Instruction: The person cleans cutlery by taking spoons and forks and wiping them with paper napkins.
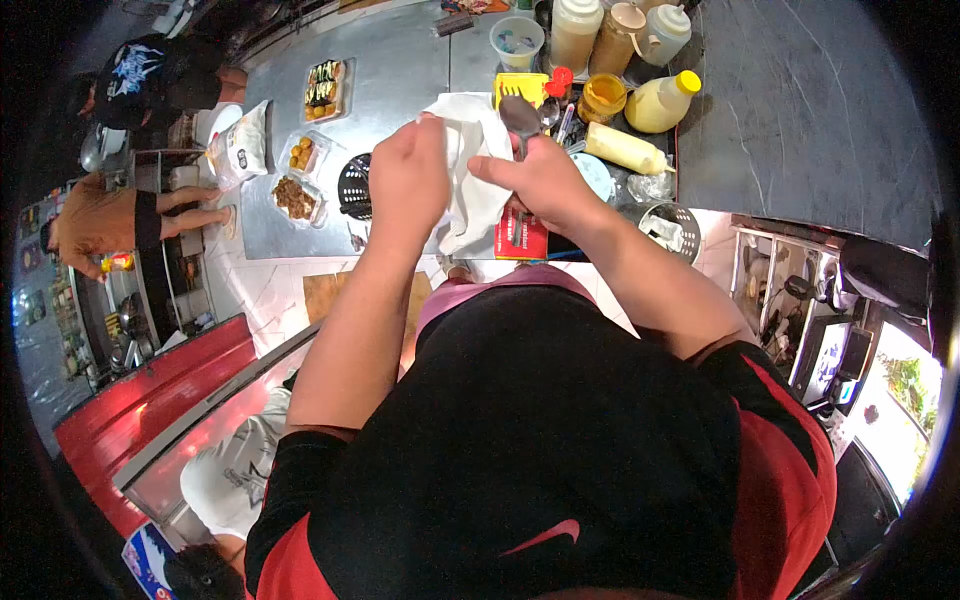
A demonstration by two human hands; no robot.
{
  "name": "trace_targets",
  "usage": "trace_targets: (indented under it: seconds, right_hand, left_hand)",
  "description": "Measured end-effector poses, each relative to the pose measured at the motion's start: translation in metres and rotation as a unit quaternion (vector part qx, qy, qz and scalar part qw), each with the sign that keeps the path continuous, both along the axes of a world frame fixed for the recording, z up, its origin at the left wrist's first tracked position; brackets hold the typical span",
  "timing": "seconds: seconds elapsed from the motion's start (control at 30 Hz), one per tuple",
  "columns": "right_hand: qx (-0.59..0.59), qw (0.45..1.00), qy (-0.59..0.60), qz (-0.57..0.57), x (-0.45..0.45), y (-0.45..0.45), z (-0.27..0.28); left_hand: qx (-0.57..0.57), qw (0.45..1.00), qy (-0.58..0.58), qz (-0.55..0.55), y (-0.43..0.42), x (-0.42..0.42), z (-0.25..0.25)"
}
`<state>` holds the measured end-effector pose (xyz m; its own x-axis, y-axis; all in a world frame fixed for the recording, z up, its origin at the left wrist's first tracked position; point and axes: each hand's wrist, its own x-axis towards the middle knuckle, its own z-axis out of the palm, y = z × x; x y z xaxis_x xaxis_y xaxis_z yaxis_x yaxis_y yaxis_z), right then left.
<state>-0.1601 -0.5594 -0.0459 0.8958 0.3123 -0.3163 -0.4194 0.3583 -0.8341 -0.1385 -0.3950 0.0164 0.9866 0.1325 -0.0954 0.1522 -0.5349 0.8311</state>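
Note:
My left hand point(410, 172) is closed on the left side of a white cloth point(468, 200), which hangs in folds between my two hands above the table's front edge. In my right hand point(548, 186) is a spoon point(519, 116), its bowl pointing away from me. Fork tines point(511, 93) show right behind the spoon; whether the fork is in the same hand, I cannot tell. The right thumb points toward the cloth and touches or nearly touches it. A red box point(522, 238) with white print lies below my right hand. The black perforated basket point(354, 188) is just left of my left hand.
Clear food trays point(327, 92) stand on the metal table point(400, 70). Sauce bottles point(577, 28), a yellow-capped bottle point(662, 102) and an open jar point(602, 98) crowd the right. A plastic bag point(240, 146) lies at the left edge. Other people point(130, 220) are at the left.

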Motion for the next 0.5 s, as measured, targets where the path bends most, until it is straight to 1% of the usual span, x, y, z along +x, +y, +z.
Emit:
trace_targets:
  seconds: [0.07,0.1,0.13,0.23,0.33,0.37,0.43,0.47,0.5]
  right_hand:
    - [-0.09,0.991,-0.097,-0.009,-0.001,0.001,-0.018]
    - [-0.134,0.98,-0.144,-0.012,-0.001,0.002,-0.019]
    - [-0.176,0.975,-0.134,0.02,0.001,-0.001,-0.019]
    - [-0.249,0.963,-0.095,0.028,-0.001,0.0,-0.004]
    - [-0.187,0.979,-0.049,-0.059,0.0,0.005,0.003]
    - [-0.166,0.981,-0.06,-0.075,0.0,0.005,0.002]
    - [-0.123,0.984,-0.081,-0.103,0.0,0.003,0.001]
    - [-0.089,0.984,-0.095,-0.122,0.001,0.005,-0.005]
    - [-0.098,0.984,-0.092,-0.113,0.001,0.004,-0.006]
  left_hand:
    - [-0.056,0.998,0.033,0.02,0.005,0.002,-0.004]
    - [-0.084,0.995,0.051,0.03,0.005,0.001,-0.005]
    - [-0.076,0.995,0.06,0.036,0.005,0.0,-0.007]
    - [-0.034,0.998,0.055,-0.013,0.009,-0.004,-0.014]
    - [0.095,0.985,-0.094,-0.106,0.005,-0.01,-0.013]
    - [0.124,0.984,-0.039,-0.123,0.006,-0.013,-0.007]
    - [0.179,0.969,0.072,-0.153,0.001,-0.016,0.022]
    - [0.172,0.97,0.073,-0.154,0.001,-0.017,0.02]
    - [0.166,0.971,0.073,-0.155,0.002,-0.017,0.016]
